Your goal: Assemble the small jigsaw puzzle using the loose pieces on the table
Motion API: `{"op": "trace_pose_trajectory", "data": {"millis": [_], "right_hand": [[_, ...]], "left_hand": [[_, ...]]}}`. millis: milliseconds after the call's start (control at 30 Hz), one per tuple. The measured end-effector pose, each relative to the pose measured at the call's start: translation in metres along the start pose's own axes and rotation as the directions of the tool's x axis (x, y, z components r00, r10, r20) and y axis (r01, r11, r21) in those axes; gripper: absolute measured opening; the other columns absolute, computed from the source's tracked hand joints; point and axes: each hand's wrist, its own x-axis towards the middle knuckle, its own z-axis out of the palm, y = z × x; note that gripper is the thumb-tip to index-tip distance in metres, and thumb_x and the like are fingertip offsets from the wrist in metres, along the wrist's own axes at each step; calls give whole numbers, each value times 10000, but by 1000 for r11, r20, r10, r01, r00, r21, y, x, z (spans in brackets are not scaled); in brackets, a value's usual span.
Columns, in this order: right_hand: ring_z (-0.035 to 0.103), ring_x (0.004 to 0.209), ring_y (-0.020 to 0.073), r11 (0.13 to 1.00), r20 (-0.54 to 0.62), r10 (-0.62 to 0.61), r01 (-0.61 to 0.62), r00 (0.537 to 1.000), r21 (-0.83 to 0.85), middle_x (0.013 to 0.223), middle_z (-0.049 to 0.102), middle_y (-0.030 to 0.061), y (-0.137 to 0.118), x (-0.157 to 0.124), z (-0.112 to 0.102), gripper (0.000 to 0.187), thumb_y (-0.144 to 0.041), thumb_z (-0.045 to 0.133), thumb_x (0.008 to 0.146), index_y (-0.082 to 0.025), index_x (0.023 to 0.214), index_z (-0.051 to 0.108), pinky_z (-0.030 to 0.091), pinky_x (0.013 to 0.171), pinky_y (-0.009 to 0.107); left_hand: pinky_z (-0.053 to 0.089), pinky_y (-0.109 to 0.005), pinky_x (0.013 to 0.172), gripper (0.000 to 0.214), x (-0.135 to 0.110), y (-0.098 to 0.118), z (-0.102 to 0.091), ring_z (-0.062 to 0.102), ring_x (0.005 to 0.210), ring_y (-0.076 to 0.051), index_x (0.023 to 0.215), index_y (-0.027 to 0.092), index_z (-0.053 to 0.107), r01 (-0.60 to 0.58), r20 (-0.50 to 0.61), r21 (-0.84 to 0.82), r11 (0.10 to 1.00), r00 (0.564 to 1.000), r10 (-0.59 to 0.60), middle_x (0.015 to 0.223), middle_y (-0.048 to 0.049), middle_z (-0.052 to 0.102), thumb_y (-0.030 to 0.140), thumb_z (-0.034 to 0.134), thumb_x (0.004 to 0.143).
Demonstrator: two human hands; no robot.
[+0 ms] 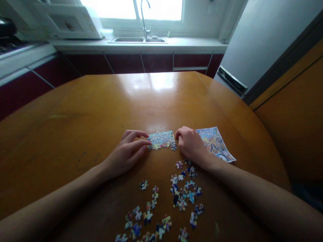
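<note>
A partly joined strip of jigsaw puzzle (161,140) lies on the round wooden table (88,127). My left hand (127,151) rests at the strip's left end, fingers stretched out and touching its edge. My right hand (191,144) sits at the strip's right end with its fingers curled under; whether they pinch a piece is hidden. Several loose puzzle pieces (184,191) are scattered on the table in front of me, below both hands. A printed picture card (214,143) lies just right of my right hand, partly covered by it.
More loose pieces (146,225) lie near the table's near edge. Beyond the table runs a kitchen counter with a sink and tap (143,33) under a bright window. A grey fridge (259,43) stands at the right, a white appliance (68,20) at the left.
</note>
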Motion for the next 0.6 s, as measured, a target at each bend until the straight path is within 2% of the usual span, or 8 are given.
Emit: {"op": "trace_pose_trajectory", "data": {"millis": [433,600], "right_hand": [[571,731,165,1000,-5,-8,8,1000,2,800,674,70,2,-1,1,243,-92,459,849,-176,718,646,365,683,298],[572,737,167,1000,-8,-20,20,1000,0,785,669,67,2,-1,2,241,-78,459,840,-176,713,639,365,684,296]], "left_hand": [[449,-431,974,229,-1,0,1,480,1139,-238,1118,267,676,-24,24,23,999,999,24,1208,-67,568,205,523,959],[442,-445,1010,274,0,2,2,461,1167,-251,1210,279,634,-15,54,59,998,998,12,1251,-69,555,229,524,964]]}}
